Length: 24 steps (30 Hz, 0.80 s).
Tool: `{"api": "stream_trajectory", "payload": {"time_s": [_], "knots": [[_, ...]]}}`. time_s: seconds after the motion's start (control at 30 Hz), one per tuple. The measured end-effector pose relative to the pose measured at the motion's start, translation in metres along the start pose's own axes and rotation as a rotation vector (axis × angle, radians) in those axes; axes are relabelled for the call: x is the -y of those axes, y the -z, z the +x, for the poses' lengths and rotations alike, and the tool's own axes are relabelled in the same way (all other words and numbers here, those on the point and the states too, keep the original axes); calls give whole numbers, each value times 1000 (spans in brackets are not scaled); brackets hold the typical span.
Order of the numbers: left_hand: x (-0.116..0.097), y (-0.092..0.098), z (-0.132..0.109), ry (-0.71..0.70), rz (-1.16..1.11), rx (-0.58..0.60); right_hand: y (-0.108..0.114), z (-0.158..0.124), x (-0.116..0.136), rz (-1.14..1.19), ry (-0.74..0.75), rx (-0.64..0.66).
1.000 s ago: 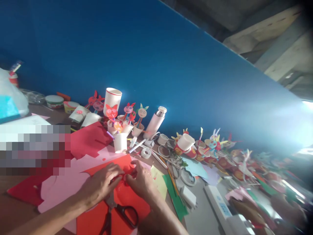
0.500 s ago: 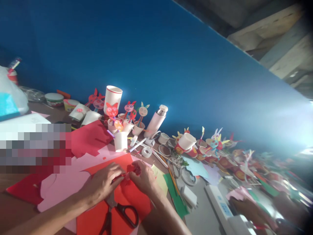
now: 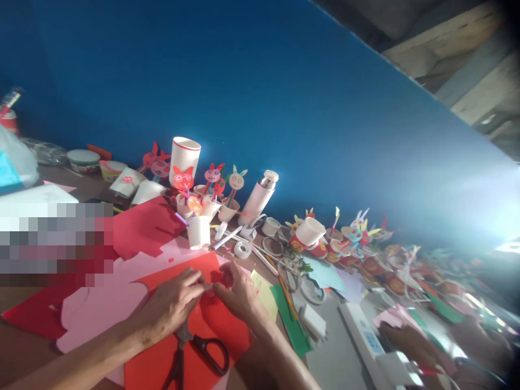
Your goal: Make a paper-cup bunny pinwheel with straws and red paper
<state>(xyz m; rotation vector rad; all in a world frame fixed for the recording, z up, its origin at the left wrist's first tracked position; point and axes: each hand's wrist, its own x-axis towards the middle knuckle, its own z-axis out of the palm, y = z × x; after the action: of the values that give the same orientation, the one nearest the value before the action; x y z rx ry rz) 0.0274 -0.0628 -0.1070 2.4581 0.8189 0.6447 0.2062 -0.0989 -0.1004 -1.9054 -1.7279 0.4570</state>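
Note:
Over a bright red paper sheet (image 3: 221, 325), my left hand (image 3: 179, 298) and my right hand (image 3: 238, 290) meet at the fingertips. Both hands are closed in a pinch. Between them is something small and reddish, too small and blurred to name. Black-handled scissors (image 3: 209, 352) lie on the red sheet below my hands, their blades partly under my left hand. Pink paper (image 3: 105, 303) spreads to the left, partly under the red sheet.
Behind stand a white paper cup (image 3: 199, 233), stacked cups (image 3: 186, 157), paper animal figures (image 3: 236, 181) and a thermos (image 3: 260, 197). A tape roll (image 3: 242, 249), pencils, a charger (image 3: 312, 320) and a power strip (image 3: 365, 336) lie rightward. Another person's hands are at far right.
The view has shifted slightly, moving the surroundings a little left. My fingertips are still together, with my left fingers turned slightly.

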Motion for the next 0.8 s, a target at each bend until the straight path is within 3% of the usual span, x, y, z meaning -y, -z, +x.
{"api": "stream_trajectory", "payload": {"time_s": [0.43,0.8], "knots": [[-7,8,-2,-39,154,73,3,-3,4,81,78,32],[-11,13,-4,-60,184,66,20,-4,-7,132,223,186]]}}
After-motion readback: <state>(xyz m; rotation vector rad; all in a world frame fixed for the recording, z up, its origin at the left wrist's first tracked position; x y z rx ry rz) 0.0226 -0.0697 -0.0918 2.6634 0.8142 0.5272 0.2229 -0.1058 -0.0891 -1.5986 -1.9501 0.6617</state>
